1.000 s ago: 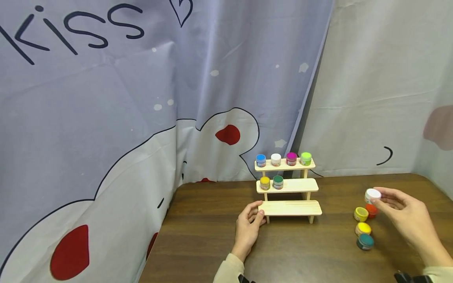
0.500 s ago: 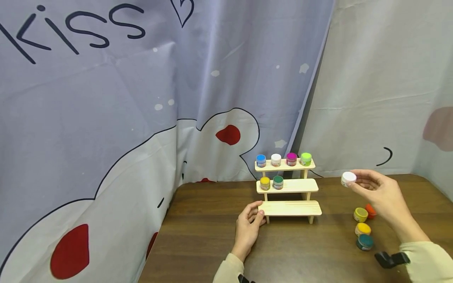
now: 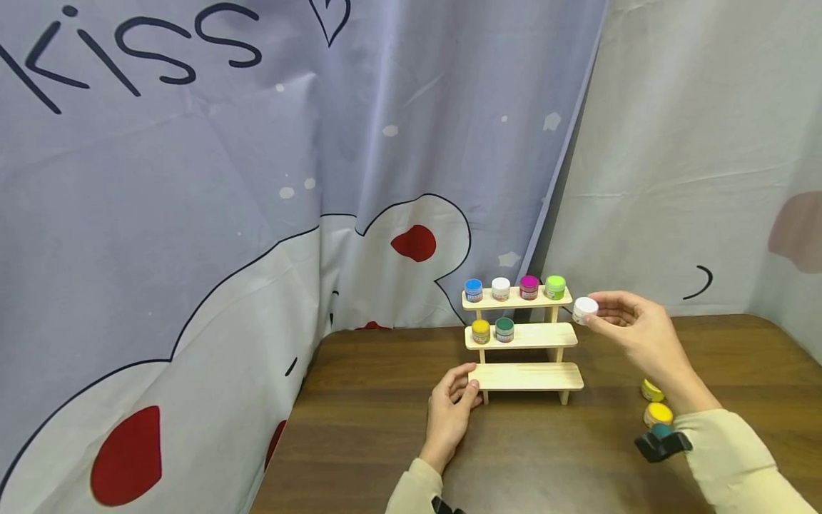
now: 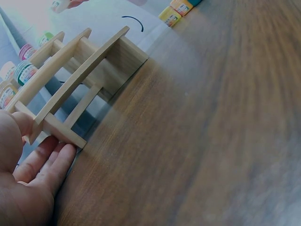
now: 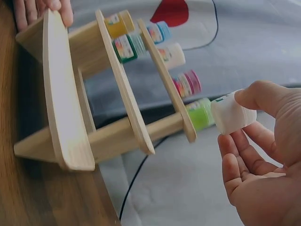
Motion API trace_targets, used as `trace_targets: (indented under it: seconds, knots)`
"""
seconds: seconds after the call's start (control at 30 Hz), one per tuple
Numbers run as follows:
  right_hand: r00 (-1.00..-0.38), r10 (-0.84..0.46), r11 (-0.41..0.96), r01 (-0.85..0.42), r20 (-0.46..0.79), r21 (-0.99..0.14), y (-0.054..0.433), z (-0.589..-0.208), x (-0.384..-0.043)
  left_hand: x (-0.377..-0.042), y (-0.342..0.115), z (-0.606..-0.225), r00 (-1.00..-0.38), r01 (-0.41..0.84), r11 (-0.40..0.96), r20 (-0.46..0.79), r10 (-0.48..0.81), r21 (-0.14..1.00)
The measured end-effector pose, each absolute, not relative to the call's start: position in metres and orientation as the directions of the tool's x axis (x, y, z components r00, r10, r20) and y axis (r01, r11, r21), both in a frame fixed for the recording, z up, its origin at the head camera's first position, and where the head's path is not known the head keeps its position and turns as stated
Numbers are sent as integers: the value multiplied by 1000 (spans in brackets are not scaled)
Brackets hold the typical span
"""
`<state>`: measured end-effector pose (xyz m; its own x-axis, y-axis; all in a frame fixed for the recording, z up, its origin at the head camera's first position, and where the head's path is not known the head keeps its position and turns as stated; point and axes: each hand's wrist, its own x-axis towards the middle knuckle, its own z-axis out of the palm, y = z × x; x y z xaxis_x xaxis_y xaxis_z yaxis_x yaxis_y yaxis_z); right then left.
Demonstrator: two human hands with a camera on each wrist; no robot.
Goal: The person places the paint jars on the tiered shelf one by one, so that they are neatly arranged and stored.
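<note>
A three-tier wooden stand (image 3: 526,377) is on the table. My left hand (image 3: 449,414) grips the left end of its lowest tier, thumb on top and fingers beneath. Between the thumb and fingers of my right hand (image 3: 642,335) is a small white paint jar (image 3: 585,310), held in the air just right of the upper tiers. Along the top tier sit a blue jar (image 3: 473,290), a white-lidded jar (image 3: 501,289), a magenta jar (image 3: 529,288) and a light green jar (image 3: 555,288). The middle tier bears a dark yellow jar (image 3: 481,331) and a dark green jar (image 3: 504,330) at its left.
Under the right forearm, on the wooden table (image 3: 359,428), are a yellow-green jar (image 3: 651,390), a yellow jar (image 3: 658,415) and a partly covered teal jar (image 3: 661,430). A printed curtain (image 3: 385,164) hangs behind the table.
My right hand has carried the white paint jar leftward and up from the loose jars to beside the stand. The red jar is now hidden behind the arm. My left hand stays put.
</note>
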<state>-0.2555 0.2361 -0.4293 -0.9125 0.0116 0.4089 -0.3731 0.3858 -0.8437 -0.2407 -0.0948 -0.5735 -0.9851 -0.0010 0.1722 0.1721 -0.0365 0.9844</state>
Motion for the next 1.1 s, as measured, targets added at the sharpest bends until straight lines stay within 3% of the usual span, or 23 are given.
trace_targets:
  seconds: [0.53,1.1]
  knots:
    - [-904,-83,413,-415,420,-811,194,-435,-273,-240,-95,-572,-983,181,-34,182,4,983]
    - [-941,-110,413,-337,321,-846,179,-449,-281,-241,-95,-573,-984,177,-40,177,-4,983]
